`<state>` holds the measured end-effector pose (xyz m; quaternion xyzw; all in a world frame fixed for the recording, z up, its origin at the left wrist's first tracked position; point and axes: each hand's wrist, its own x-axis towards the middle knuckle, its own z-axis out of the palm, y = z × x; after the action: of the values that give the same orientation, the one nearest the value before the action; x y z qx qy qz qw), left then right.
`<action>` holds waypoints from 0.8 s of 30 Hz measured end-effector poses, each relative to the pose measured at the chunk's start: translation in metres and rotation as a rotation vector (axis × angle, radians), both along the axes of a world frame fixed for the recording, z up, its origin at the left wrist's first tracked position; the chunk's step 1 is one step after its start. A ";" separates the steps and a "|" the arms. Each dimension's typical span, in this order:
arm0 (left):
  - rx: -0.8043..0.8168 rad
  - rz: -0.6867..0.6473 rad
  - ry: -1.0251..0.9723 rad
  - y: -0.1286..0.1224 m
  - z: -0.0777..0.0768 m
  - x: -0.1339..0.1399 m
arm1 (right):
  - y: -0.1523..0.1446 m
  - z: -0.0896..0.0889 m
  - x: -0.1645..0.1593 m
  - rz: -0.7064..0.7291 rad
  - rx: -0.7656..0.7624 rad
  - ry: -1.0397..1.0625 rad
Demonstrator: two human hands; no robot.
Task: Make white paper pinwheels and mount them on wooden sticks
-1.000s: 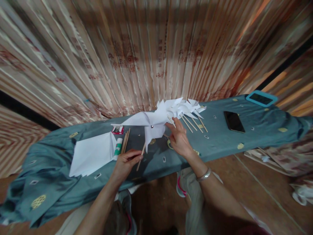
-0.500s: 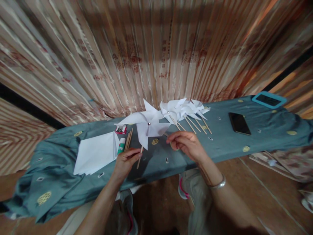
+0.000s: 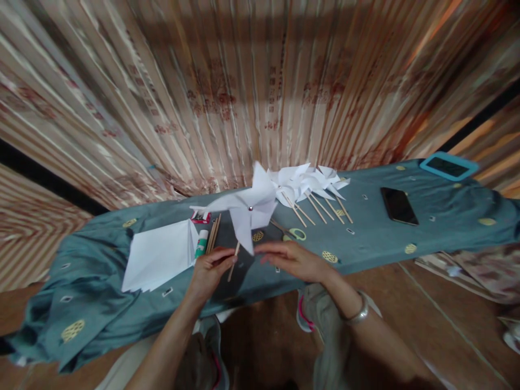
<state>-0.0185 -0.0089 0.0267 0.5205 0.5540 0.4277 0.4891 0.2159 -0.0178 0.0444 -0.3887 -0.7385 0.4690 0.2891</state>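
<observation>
Teal cloth [image 3: 384, 238] with yellow prints covers the long surface, full width; pleated beige curtain [image 3: 252, 108] with reddish prints hangs behind it.

Far left: stack of white paper sheets [image 3: 156, 254], fanned slightly at the near edge. Right of it, a white-and-green glue stick [image 3: 201, 244] lies just beside the stack, small red-and-white box [image 3: 201, 216] beyond it. Next, a few bare thin wooden sticks [image 3: 213, 233], bunched side by side.

Left hand [image 3: 209, 273]: closed, thumb and fingers pinching a pale wooden stick [image 3: 231, 272], which carries a white paper pinwheel [image 3: 246, 208]. Pinwheel is up in front of the person, about mid-surface, round metallic pin at its centre, one blade pointing down toward the right hand.

Right hand [image 3: 294, 261]: empty, fingers extended, near that lower blade tip. Can't tell if fingertips touch paper. Silver bracelet [image 3: 361, 310] on this wrist.

Scissors with pale green handles [image 3: 283, 227] lie just beyond the right hand, partly hidden. Behind and right, a row of white pinwheels on sticks [image 3: 290, 181], overlapping, sticks toward the person.

Further right: black phone [image 3: 399, 206], flat. Far right: blue-framed, dark-screened rectangular device [image 3: 447, 175], near the back edge.
</observation>
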 end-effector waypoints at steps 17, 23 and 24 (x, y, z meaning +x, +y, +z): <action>0.033 -0.077 0.024 -0.002 0.001 0.000 | 0.019 -0.006 0.025 -0.658 0.437 -0.041; 0.022 -0.100 0.019 -0.003 0.004 0.001 | 0.020 -0.009 0.029 -0.610 0.435 -0.299; 0.014 -0.080 0.009 -0.003 0.004 0.001 | 0.018 -0.008 0.029 -0.541 0.395 -0.285</action>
<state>-0.0174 -0.0117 0.0309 0.5475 0.5319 0.4095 0.4996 0.2446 0.0006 0.0368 -0.5682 -0.7180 0.1651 0.3666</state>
